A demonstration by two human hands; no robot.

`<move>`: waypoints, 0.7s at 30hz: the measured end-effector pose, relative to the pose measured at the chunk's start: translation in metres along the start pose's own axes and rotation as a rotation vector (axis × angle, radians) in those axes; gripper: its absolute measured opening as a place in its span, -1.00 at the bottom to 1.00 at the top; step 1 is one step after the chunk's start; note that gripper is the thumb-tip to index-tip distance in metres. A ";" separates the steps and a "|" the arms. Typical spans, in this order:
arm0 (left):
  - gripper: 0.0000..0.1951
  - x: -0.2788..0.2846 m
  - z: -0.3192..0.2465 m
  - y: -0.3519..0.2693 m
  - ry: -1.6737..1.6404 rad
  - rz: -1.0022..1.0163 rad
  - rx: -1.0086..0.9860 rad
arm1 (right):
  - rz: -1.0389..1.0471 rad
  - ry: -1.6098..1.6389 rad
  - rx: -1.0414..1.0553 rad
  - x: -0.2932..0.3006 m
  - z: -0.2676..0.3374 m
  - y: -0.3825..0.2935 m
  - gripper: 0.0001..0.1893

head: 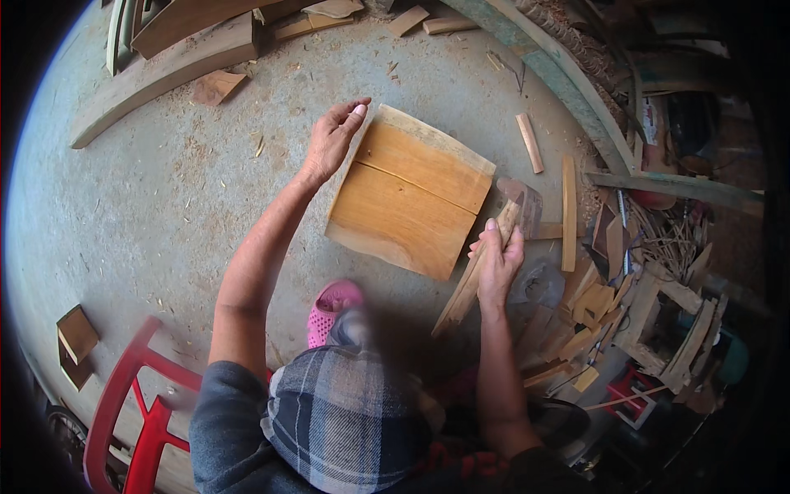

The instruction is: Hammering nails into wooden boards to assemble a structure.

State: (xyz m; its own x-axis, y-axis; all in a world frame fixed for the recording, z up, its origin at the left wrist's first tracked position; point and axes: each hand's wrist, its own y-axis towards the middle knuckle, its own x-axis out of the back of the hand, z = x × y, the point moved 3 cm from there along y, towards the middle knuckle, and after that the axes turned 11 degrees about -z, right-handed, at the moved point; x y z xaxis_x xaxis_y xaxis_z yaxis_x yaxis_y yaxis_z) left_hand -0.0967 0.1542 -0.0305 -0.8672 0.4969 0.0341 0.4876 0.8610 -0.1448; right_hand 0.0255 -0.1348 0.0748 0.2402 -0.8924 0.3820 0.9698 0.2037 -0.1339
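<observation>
A squarish wooden panel point(410, 194) with a dark seam between its boards stands before me over the concrete floor; its near and far edges are paler and rough. My left hand point(336, 136) is beside its far left corner, thumb and index finger close together; whether anything small is between them cannot be told. Near the panel's right edge, my right hand point(500, 259) grips a hatchet point(472, 284) by its rough wooden handle. The hatchet's dark metal head is blurred and points away from me. What supports the panel underneath is hidden.
Thick curved timber point(173, 86) lies at the far left, and a long curved beam point(561, 92) at the far right. Wooden offcuts point(592, 302) are heaped on the right. A red plastic chair point(111, 401) stands near left, and a pink clog point(321, 315) is on a foot below the panel.
</observation>
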 end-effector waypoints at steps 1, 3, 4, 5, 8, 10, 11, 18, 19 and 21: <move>-0.45 -0.006 -0.001 0.012 -0.024 0.049 -0.037 | -0.051 -0.017 -0.015 0.008 -0.010 0.010 -0.76; -0.37 -0.021 -0.004 0.026 -0.062 0.107 -0.010 | -0.112 -0.078 -0.035 0.026 -0.032 0.025 -0.76; -0.37 -0.028 -0.011 0.027 -0.056 0.126 -0.014 | -0.159 -0.115 -0.053 0.035 -0.046 0.031 -0.75; -0.34 -0.035 -0.015 0.028 -0.074 0.221 0.112 | -0.205 -0.152 -0.074 0.042 -0.061 0.035 -0.75; -0.29 -0.041 -0.004 0.033 -0.037 0.301 0.295 | -0.203 -0.239 -0.033 0.046 -0.092 0.031 -0.73; -0.29 -0.042 0.001 0.038 -0.001 0.298 0.355 | -0.192 -0.244 -0.044 0.046 -0.105 0.026 -0.71; -0.30 -0.043 0.008 0.041 -0.017 0.306 0.352 | -0.175 -0.255 -0.043 0.045 -0.113 0.023 -0.69; -0.43 -0.044 0.021 0.050 0.019 0.283 0.366 | -0.199 -0.495 0.134 0.032 -0.122 0.014 -0.63; -0.44 -0.043 0.013 0.047 0.007 0.261 0.347 | -0.194 -0.524 0.218 0.029 -0.123 0.013 -0.61; -0.48 -0.028 0.028 0.055 -0.052 0.270 0.449 | -0.241 -0.494 0.296 0.023 -0.123 0.008 -0.63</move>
State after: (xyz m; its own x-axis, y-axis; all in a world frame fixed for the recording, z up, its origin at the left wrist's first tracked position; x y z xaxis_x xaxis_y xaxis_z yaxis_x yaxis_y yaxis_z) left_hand -0.0482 0.1847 -0.0671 -0.7259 0.6788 -0.1107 0.6131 0.5656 -0.5515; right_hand 0.0340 -0.2035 -0.0297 -0.0642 -0.6498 0.7574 0.9526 0.1862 0.2405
